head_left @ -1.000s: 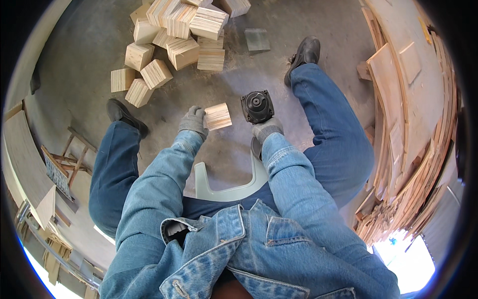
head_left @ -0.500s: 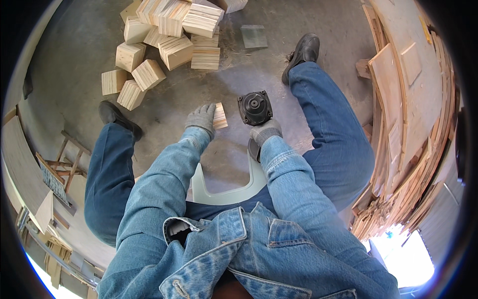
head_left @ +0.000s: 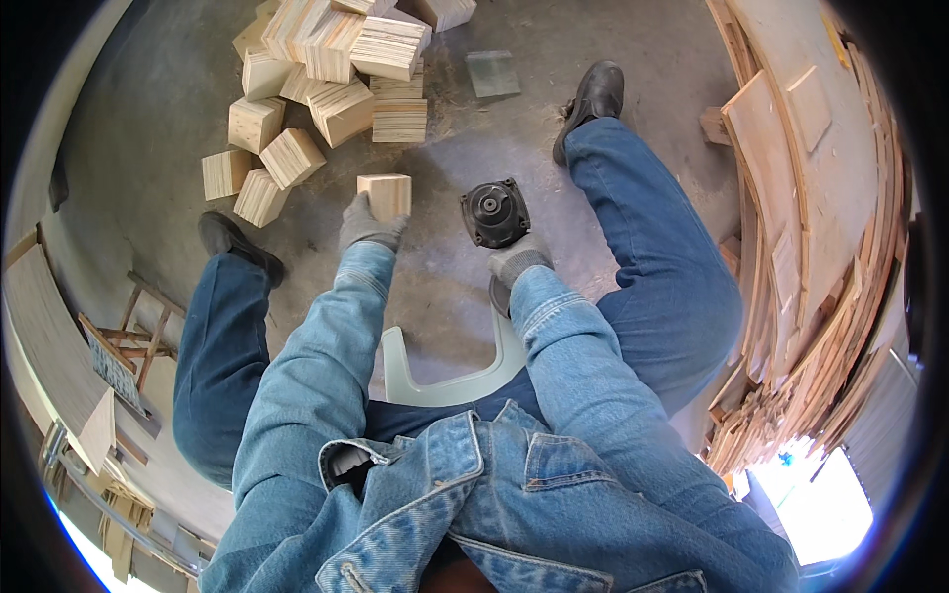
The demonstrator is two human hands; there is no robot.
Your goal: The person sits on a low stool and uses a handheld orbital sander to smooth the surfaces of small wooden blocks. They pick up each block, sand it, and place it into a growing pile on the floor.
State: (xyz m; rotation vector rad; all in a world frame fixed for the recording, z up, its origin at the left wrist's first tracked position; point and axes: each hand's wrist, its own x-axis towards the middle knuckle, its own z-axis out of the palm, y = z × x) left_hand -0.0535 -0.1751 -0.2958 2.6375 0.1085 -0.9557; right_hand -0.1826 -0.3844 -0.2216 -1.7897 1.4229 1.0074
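My left hand (head_left: 370,225), in a grey glove, grips a pale layered-wood block (head_left: 393,197) from its near side, above the floor in front of me. My gloved right hand (head_left: 520,259) is closed around a black power tool (head_left: 496,212); the tool's squarish head, with a round hub at its middle, faces up at me. A gap separates block and tool. Part of the tool's body lies hidden under my hand and sleeve. Beyond my left hand lies a pile of similar wood blocks (head_left: 294,158).
A thin translucent plate (head_left: 493,74) lies on the concrete floor (head_left: 554,44). Between my legs is a pale plastic stool (head_left: 450,392). Sheets and strips of wood (head_left: 776,198) are stacked along the right. A small wooden frame (head_left: 138,331) stands at the left.
My left hand has moved left and a little forward with the block, which has turned to show its top and a side. My right hand and the tool have shifted slightly left.
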